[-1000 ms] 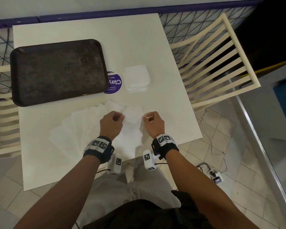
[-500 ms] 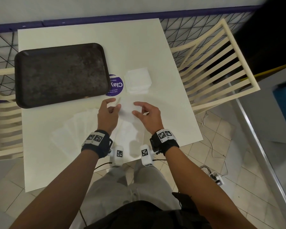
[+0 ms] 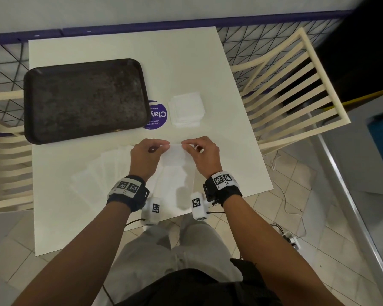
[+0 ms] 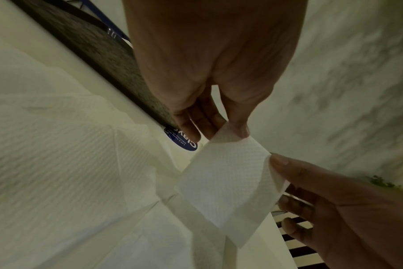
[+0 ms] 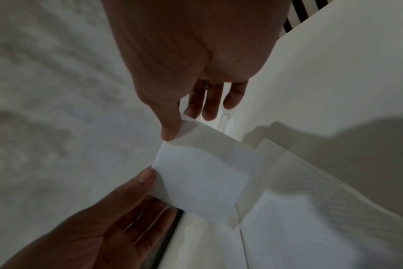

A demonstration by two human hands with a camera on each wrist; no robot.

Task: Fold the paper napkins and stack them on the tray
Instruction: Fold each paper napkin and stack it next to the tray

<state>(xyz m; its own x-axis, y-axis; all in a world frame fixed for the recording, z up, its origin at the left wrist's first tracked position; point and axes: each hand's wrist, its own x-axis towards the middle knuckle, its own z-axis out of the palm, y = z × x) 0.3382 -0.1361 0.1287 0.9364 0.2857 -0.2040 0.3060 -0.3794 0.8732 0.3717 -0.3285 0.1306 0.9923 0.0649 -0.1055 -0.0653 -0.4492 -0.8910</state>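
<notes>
Both hands have carried the napkin's near edge forward since the earlier frame; a flap now hangs lifted between them.

Surface (image 3: 186, 62): white, square. Risk: smooth top, loose sheets likely to slide if brushed.

Tray (image 3: 84, 100): dark, worn, far left; no napkins on it, so stacking has not begun.

Fanned napkins (image 3: 102, 171): unfolded, overlapping, near edge of the surface, under and left of the hands. Risk: a dragging wrist could scatter the fan or push sheets off the edge.

Folded stack (image 3: 187, 112): small white squares, just right of the sticker, off the tray.

Napkin in work (image 3: 175, 153): thin embossed paper, far edge raised. Risk: uneven pull could skew the crease or tear the ply.

Left hand (image 3: 145, 156): thumb and fingers (image 4: 195, 125) pinch the left corner.

Right hand (image 3: 205, 154): thumb and fingers (image 5: 195, 102) pinch the right corner.

Sticker (image 3: 157, 117): purple, round, partly under the tray. Reads "Clay"; smaller lines include "Let's keep", the rest illegible.
</notes>
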